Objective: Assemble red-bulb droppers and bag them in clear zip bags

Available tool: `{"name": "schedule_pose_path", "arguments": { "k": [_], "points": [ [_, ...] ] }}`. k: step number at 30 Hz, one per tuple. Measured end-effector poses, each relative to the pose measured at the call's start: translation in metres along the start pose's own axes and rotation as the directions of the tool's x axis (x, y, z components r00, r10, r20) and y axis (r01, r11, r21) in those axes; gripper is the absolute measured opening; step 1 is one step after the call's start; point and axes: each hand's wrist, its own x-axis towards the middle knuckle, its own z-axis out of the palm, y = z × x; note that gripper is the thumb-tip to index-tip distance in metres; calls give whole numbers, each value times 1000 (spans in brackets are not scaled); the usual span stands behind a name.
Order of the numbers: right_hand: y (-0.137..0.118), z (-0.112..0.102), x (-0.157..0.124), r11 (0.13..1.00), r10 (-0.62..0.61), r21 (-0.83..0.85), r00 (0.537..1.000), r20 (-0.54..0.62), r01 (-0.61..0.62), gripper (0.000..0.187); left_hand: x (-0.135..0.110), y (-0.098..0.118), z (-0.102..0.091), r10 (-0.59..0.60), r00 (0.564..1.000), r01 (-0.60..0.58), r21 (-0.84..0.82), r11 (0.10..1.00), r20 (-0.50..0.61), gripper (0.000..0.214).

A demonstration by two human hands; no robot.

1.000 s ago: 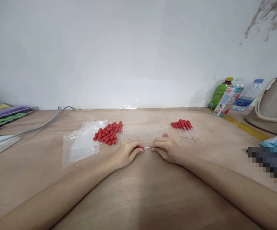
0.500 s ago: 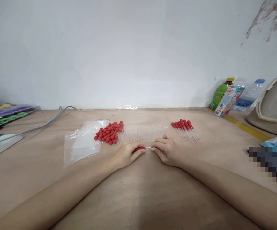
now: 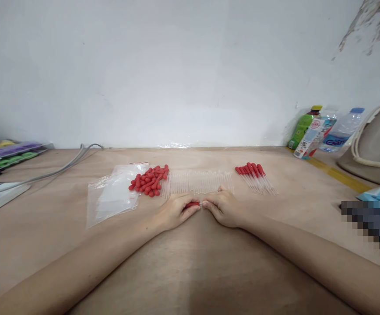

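My left hand is closed around a red rubber dropper bulb, whose open end points right. Pinched in the fingers of my right hand is a clear glass dropper tube; only a short piece shows between the hands, meeting the bulb, and the rest is hidden. Behind my hands lies a row of clear glass tubes. A heap of loose red bulbs is at its left. To the right rest several droppers with red bulbs fitted on their tubes, side by side.
Clear plastic bags lie left of the heap. A grey cable crosses the far left. At the back right stand a green bottle, a carton and a water bottle, beside a beige hat.
My right hand has moved slightly left, closer to my left hand. Less of the glass tube shows between them. The left hand stays in place.
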Motion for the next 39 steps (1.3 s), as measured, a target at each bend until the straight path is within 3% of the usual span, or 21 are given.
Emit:
{"name": "schedule_pose_path", "arguments": {
  "k": [3,6,10,14,17,21,26,30,35,39],
  "points": [
    [0,-3,1,1000,11,-14,1000,-10,-11,26,0,-1,-1,-14,999,14,15,1000,-30,17],
    [9,-10,2,999,47,-12,991,-128,-49,24,-2,-4,-3,-47,990,54,47,997,-136,36],
    [45,-21,-1,959,198,-121,910,-364,-257,24,-6,-6,-4,-87,978,100,60,993,-187,44],
    [80,-29,-11,752,267,-436,833,-484,-495,25,-7,-6,-4,-83,989,87,24,996,-124,32],
    [91,-33,-17,599,295,-587,832,-470,-545,26,-6,-6,-5,-81,992,81,5,997,-96,25],
    [90,-33,-21,518,331,-665,843,-425,-539,25,-6,-6,-6,-67,994,66,-13,998,-84,20],
    [90,-30,-22,500,391,-664,829,-400,-557,23,-5,-6,-6,-82,995,81,-14,997,-60,17],
    [85,-31,-21,538,374,-622,822,-429,-569,25,-5,-5,-7,-83,995,82,-15,996,-52,17],
    [71,-27,-10,678,472,-371,762,-443,-635,29,-4,-5,-6,-67,995,65,-35,997,-67,12],
    [66,-23,-3,685,578,-283,737,-350,-671,36,-3,-5,-6,-80,992,78,-26,997,-98,14]
  ]
}}
